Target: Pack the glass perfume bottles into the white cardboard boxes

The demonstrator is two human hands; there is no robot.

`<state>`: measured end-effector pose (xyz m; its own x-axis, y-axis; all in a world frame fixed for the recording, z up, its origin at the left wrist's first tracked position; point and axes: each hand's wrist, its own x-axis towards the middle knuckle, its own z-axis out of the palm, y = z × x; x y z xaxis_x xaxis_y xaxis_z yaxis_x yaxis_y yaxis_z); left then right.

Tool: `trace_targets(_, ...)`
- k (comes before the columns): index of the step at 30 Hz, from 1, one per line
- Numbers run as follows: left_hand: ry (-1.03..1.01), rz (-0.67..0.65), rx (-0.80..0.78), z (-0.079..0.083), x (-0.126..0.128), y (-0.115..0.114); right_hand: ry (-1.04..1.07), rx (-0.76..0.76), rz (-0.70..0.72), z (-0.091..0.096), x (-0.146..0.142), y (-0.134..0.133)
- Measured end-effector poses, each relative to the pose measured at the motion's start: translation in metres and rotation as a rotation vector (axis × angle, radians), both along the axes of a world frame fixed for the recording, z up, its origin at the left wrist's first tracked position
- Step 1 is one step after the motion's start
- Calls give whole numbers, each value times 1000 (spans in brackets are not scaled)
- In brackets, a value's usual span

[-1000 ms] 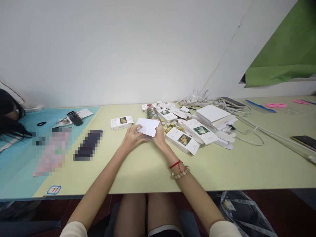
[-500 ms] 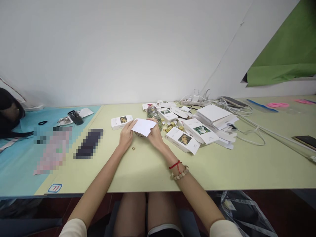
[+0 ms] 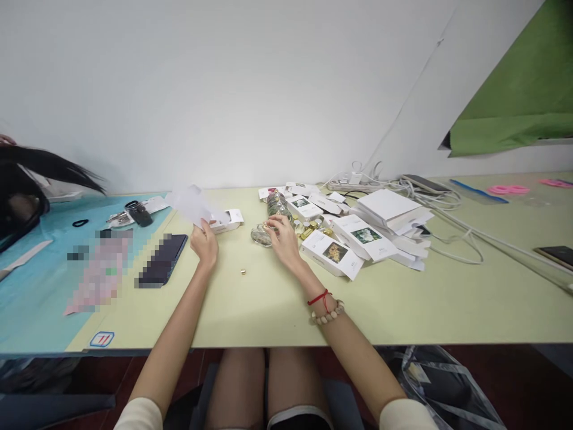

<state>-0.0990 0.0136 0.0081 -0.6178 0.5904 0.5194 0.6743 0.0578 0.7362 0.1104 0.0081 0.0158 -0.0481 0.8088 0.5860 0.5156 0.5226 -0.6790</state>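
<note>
My left hand (image 3: 205, 243) is closed on a white card sheet (image 3: 192, 204), which is smeared by motion and held up off the table. Behind it, partly covered, lies a white box (image 3: 233, 220) with a picture on its face. My right hand (image 3: 283, 239) has its fingers pinched at the top of a flat, clear glass bottle (image 3: 260, 235) lying on the table; the fingertips hide what they grip there. Just beyond stands a row of similar clear bottles (image 3: 278, 204) with greenish and reddish contents. A small gold-coloured piece (image 3: 243, 272) rests on the table between my arms.
Gold caps (image 3: 308, 228) lie right of the bottles, near printed white boxes (image 3: 335, 254) and a stack of folded white boxes (image 3: 388, 210). White cables (image 3: 470, 239) run right. A dark phone (image 3: 163, 260) is at left. Another person's dark hair (image 3: 54, 164) shows far left.
My left hand has moved left and away from my right with the white card, which both hands held before. My right hand has let go of the card and is now at the glass bottle.
</note>
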Motion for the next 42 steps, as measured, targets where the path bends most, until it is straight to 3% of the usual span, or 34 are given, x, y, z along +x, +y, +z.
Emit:
trace_targets(3,27,-1,142,4,-7,0,-10,-34,-43,0,0,-1)
trace_targets(7,163,-124,295,13,-3,-8,-9,-39,-143,4,-3,-5)
trace_targets(10,353,-238,225,14,6,-14,-44,-20,-158,8,-4,-10)
trace_targets(16,534,-335,-75,1,12,-12,-224,-170,110,14,-1,-16)
trace_targets(20,531,-348,-198,-6,7,-8,-290,-162,41,17,6,-13)
trace_targets(25,476,-292,-120,2,13,-11,-411,-28,-46,22,18,-6)
trace_targets(29,413,-262,-59,8,20,-13,-479,-60,-94,21,27,-3)
trace_targets(32,392,-261,-42,9,23,-14,-474,-90,-174,21,28,-3)
trace_targets(36,380,-257,-19,7,23,-13,-363,25,-223,28,17,-11)
trace_targets(38,373,-250,-20,6,22,-12,-292,53,-94,33,7,-20)
trace_targets(39,368,-246,-26,6,21,-11,-280,23,35,35,2,-25)
trace_targets(42,357,-242,-38,5,18,-9,-361,-199,557,31,-11,-42)
